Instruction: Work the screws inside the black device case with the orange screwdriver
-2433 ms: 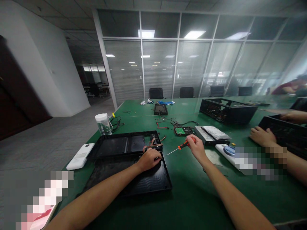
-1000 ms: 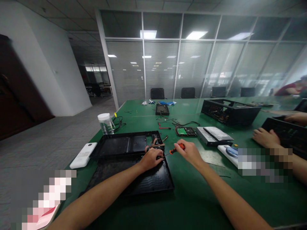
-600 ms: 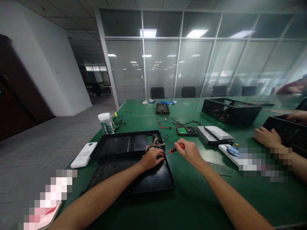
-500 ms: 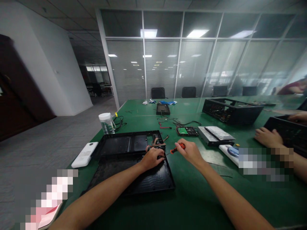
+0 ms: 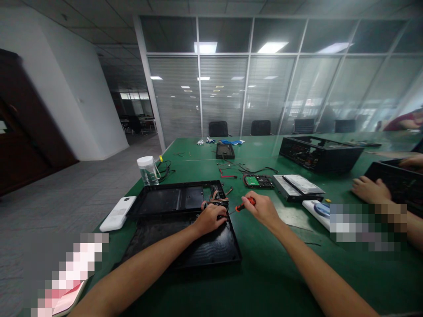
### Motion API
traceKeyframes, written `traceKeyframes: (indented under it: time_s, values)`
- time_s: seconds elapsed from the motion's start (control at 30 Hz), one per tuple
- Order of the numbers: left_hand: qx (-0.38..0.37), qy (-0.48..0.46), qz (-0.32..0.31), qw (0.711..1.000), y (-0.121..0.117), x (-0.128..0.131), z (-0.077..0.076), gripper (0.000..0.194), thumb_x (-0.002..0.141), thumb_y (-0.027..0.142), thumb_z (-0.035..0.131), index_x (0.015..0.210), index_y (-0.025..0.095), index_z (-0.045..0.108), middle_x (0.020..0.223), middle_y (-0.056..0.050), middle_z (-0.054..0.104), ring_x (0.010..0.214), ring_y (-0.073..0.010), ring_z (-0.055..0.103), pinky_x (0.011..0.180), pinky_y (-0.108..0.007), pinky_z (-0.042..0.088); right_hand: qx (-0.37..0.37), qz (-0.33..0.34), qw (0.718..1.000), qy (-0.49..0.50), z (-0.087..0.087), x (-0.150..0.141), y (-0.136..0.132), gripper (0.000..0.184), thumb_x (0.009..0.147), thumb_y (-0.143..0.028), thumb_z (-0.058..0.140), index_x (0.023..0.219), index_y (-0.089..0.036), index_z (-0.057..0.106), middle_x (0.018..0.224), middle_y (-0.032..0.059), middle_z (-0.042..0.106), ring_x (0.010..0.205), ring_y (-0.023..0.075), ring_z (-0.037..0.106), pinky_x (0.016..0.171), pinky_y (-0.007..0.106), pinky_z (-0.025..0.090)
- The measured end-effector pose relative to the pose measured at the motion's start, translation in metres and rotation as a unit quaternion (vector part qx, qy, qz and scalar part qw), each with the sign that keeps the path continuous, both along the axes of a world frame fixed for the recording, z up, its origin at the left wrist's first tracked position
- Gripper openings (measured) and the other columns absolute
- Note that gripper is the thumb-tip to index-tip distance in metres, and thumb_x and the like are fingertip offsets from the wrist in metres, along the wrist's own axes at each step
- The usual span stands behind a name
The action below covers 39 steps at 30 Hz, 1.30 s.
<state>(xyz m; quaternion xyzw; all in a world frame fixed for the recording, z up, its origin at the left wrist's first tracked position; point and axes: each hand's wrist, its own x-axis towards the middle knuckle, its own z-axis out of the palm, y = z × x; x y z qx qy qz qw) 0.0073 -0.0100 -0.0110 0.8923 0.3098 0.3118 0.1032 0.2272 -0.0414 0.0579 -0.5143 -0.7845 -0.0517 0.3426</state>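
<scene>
In the head view, my right hand (image 5: 261, 208) is closed around the red and black handle of a screwdriver (image 5: 245, 205). Its thin shaft points left and its tip is at the fingertips of my left hand (image 5: 210, 219). That hand rests on a black plastic case, with thumb and fingers curled together near the inner right corner; what they pinch is too small and dark to make out. The case lies opened in two shallow halves, a far half (image 5: 165, 200) and a near half (image 5: 198, 248). A striped ribbon cable (image 5: 216, 200) sits at the far half's right end.
Beyond my right hand lie a circuit board with a green part (image 5: 253, 181) and a silver drive box (image 5: 295, 185). A clear jar (image 5: 149, 174) and a white power bank (image 5: 118, 214) flank the case. At right, a co-worker's hand (image 5: 372, 189) touches a black chassis (image 5: 401, 182).
Since the oldest frame, my right hand has brought the screwdriver left and down, its tip now meeting my left fingertips. Over the last second both hands stay almost still.
</scene>
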Motion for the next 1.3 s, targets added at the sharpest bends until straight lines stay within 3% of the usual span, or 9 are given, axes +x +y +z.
traceKeyframes:
  time_s: [0.2,0.37,0.5,0.63,0.77,0.87,1.2,1.3]
  values:
    - [0.004,0.003,0.005,1.0,0.0,0.0,0.001,0.02,0.075,0.019,0.064,0.093,0.018,0.055,0.086,0.0,0.066,0.086,-0.0172,0.058,0.082,-0.029,0.039,-0.033,-0.076,0.983,-0.162,0.043,-0.022,-0.005,0.048,0.084,-0.057,0.038,0.065,-0.018,0.059,0.06,0.0108,0.062,0.061,0.0215,0.06,0.057,0.027,0.032]
    - [0.009,0.01,0.015,1.0,0.001,0.0,-0.001,0.018,0.075,0.019,0.064,0.092,0.018,0.055,0.087,-0.001,0.065,0.087,-0.0174,0.057,0.081,-0.029,0.038,-0.128,-0.004,0.964,-0.234,0.077,-0.046,-0.003,0.039,0.089,-0.044,0.032,0.104,-0.017,0.056,0.082,0.0095,0.067,0.074,0.0215,0.063,0.063,0.027,0.038]
    - [0.005,0.016,0.008,1.0,0.002,0.0,-0.003,0.02,0.076,0.018,0.064,0.094,0.017,0.054,0.087,-0.001,0.066,0.087,-0.0174,0.057,0.083,-0.029,0.037,-0.147,-0.058,0.942,-0.297,0.089,-0.057,0.0,0.058,0.088,-0.056,0.022,0.089,-0.013,0.061,0.089,0.0171,0.066,0.083,0.0291,0.062,0.068,0.034,0.041]
    - [-0.003,0.022,0.011,1.0,0.002,0.0,-0.002,0.02,0.076,0.02,0.063,0.094,0.018,0.054,0.088,-0.001,0.066,0.089,-0.0181,0.057,0.084,-0.03,0.037,-0.165,0.003,0.937,-0.309,0.093,-0.06,0.0,0.047,0.09,-0.048,0.026,0.104,-0.016,0.057,0.093,0.0147,0.067,0.083,0.0262,0.063,0.068,0.034,0.043]
    - [-0.001,0.022,0.011,1.0,0.003,-0.001,-0.003,0.02,0.078,0.021,0.062,0.096,0.017,0.054,0.089,-0.002,0.065,0.088,-0.0176,0.057,0.083,-0.03,0.037,-0.152,-0.068,0.931,-0.325,0.093,-0.061,-0.001,0.056,0.09,-0.05,0.021,0.098,-0.011,0.06,0.092,0.0197,0.066,0.089,0.0305,0.062,0.073,0.039,0.042]
    - [-0.001,0.023,0.011,1.0,0.003,-0.001,-0.003,0.021,0.078,0.022,0.061,0.097,0.017,0.054,0.088,-0.002,0.066,0.089,-0.0178,0.057,0.084,-0.03,0.037,-0.16,-0.033,0.932,-0.324,0.093,-0.062,-0.002,0.051,0.09,-0.047,0.022,0.107,-0.012,0.056,0.094,0.0176,0.066,0.087,0.0292,0.063,0.072,0.039,0.043]
    - [0.006,0.033,0.016,0.999,0.002,-0.001,-0.003,0.021,0.078,0.022,0.061,0.097,0.017,0.055,0.087,-0.002,0.065,0.088,-0.018,0.057,0.083,-0.03,0.037,-0.149,-0.048,0.938,-0.309,0.093,-0.068,-0.002,0.058,0.087,-0.055,0.027,0.09,-0.011,0.064,0.09,0.0204,0.065,0.087,0.03,0.061,0.073,0.037,0.041]
    - [0.009,0.032,0.014,0.999,0.0,-0.001,-0.001,0.02,0.078,0.021,0.061,0.097,0.017,0.055,0.088,-0.002,0.065,0.088,-0.0182,0.057,0.083,-0.03,0.037,-0.151,0.032,0.956,-0.249,0.082,-0.054,-0.002,0.047,0.085,-0.053,0.037,0.092,-0.014,0.063,0.084,0.0133,0.066,0.078,0.0235,0.061,0.068,0.03,0.04]
